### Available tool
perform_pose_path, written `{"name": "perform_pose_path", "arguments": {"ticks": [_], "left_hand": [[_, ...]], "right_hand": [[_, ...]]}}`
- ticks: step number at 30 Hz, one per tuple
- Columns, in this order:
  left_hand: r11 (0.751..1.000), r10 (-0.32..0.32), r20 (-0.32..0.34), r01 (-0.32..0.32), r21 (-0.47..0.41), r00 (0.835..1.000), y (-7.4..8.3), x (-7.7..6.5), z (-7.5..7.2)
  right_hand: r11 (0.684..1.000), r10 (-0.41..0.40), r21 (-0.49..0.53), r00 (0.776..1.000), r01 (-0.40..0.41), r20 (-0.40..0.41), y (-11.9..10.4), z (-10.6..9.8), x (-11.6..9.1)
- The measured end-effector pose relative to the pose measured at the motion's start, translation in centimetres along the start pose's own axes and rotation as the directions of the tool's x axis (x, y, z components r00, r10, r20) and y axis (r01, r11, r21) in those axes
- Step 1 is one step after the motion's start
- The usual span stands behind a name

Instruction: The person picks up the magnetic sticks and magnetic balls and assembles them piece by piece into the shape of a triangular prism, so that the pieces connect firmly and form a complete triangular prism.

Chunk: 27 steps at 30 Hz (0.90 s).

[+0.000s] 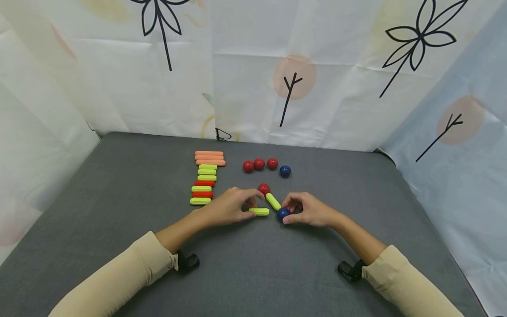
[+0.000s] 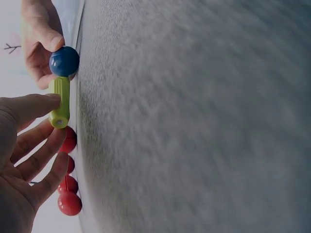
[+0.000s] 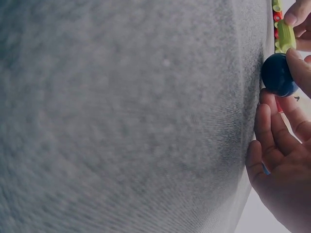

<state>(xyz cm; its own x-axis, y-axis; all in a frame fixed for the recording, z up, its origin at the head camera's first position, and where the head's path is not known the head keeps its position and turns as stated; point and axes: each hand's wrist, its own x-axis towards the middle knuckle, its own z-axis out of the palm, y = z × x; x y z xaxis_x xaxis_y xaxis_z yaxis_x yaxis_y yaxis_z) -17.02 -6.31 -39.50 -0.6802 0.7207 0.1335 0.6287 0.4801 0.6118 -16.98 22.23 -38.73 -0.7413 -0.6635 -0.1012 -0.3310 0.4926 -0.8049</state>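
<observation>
My left hand [image 1: 233, 206] pinches a yellow-green ribbed rod [image 1: 259, 211] between thumb and fingers, low over the grey cloth. A small round spot shows in the near end of that rod [image 2: 59, 116] in the left wrist view. Thumb and fingers of my right hand [image 1: 310, 209] hold a blue ball [image 1: 283, 214] at its sides. A second yellow-green rod [image 1: 273, 201] slants from the blue ball up to a red ball [image 1: 264, 189]. In the head view a short gap separates the held rod from the blue ball.
Behind the hands, several red balls [image 1: 259, 164] and another blue ball [image 1: 285, 171] sit in a row. To the left lies a column of orange rods [image 1: 210, 157], yellow-green rods [image 1: 201, 201] and red rods [image 1: 202, 194]. A patterned white curtain [image 1: 245, 88] borders the grey table [image 1: 253, 281].
</observation>
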Motion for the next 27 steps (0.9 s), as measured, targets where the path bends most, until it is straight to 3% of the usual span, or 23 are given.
{"name": "perform_pose_path", "arguments": {"ticks": [12,18,23,27], "left_hand": [[1.0,0.027,0.021,-0.027,-0.009,0.999,0.9,1.2,0.9],[0.999,0.011,0.022,-0.01,-0.043,1.0,0.8,1.3,0.8],[0.992,-0.017,-0.073,0.008,-0.126,0.997,0.0,1.4,-0.2],[0.984,-0.058,-0.217,0.02,-0.177,0.974,-1.1,2.0,-1.1]], "right_hand": [[1.0,0.012,0.008,1.0,-0.012,0.006,-0.1,0.0,0.0],[1.0,0.021,0.011,1.0,-0.021,0.008,-0.1,0.1,0.2],[1.0,0.009,0.009,1.0,-0.009,0.006,-0.1,0.1,0.1],[1.0,-0.008,-0.001,1.0,0.008,0.004,0.1,0.1,0.1]]}}
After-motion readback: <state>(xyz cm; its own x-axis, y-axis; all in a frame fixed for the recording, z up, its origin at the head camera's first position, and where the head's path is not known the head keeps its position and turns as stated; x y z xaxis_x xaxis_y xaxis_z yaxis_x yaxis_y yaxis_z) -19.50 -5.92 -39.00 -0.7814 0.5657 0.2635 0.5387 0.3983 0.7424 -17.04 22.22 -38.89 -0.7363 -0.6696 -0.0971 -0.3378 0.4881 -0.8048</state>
